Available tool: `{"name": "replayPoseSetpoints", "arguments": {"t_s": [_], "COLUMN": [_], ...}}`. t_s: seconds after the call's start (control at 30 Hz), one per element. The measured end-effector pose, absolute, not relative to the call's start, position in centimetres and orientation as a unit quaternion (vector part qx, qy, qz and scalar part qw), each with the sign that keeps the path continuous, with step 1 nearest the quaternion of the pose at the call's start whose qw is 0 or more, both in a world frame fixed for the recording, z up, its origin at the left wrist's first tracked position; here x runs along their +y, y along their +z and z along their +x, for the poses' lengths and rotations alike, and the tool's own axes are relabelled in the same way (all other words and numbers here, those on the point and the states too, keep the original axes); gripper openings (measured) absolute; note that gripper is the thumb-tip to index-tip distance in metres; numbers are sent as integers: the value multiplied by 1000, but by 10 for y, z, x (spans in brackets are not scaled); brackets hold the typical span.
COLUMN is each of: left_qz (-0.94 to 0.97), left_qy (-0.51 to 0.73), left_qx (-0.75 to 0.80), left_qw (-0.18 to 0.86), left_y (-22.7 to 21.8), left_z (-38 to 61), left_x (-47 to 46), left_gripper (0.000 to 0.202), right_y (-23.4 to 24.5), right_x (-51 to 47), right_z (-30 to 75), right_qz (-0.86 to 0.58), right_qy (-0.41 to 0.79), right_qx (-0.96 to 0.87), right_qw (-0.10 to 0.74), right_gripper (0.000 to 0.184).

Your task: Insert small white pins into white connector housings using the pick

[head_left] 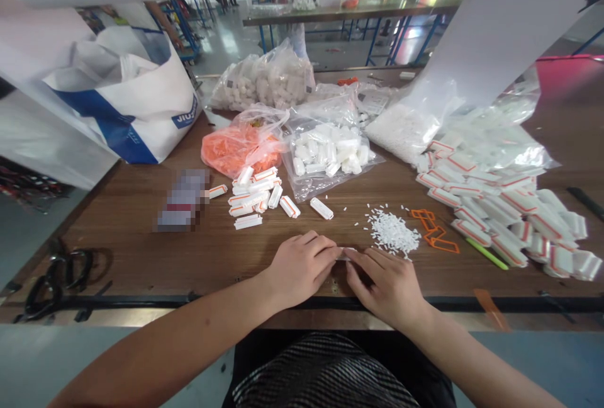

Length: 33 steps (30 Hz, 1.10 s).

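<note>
My left hand and my right hand meet at the near edge of the wooden table, fingers curled and pinched together on a small white plastic piece between them. Just beyond my right hand lies a heap of tiny white pins. Several orange frames lie to its right. A cluster of small white-and-orange clips sits ahead of my left hand.
A big pile of white-and-orange clips fills the right side. Clear bags of white parts and an orange-filled bag stand behind. A white-and-blue tote bag sits far left, scissors at the near left edge, a green stick at right.
</note>
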<state>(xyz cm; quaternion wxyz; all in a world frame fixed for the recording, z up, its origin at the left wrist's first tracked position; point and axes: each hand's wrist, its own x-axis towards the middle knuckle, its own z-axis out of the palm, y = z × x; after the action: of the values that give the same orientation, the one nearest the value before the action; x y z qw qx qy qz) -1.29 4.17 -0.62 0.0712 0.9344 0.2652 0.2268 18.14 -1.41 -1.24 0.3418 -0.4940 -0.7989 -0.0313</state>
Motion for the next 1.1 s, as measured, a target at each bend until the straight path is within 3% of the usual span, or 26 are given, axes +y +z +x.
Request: {"name": "replayPoseSetpoints", "arguments": {"t_s": [1.1], "left_qz": [943], "left_qy": [194], "left_qx": [266], "left_qw": [45], "left_y": [1], "left_z": [-12], "left_x": [38], "left_gripper": [20], "right_y": [-12], "right_x": [-13], "right_z": [180], "right_qz": [-488], "right_qy": [-17], "right_qx": [-800], "right_qw": [348], "right_gripper": [18]}}
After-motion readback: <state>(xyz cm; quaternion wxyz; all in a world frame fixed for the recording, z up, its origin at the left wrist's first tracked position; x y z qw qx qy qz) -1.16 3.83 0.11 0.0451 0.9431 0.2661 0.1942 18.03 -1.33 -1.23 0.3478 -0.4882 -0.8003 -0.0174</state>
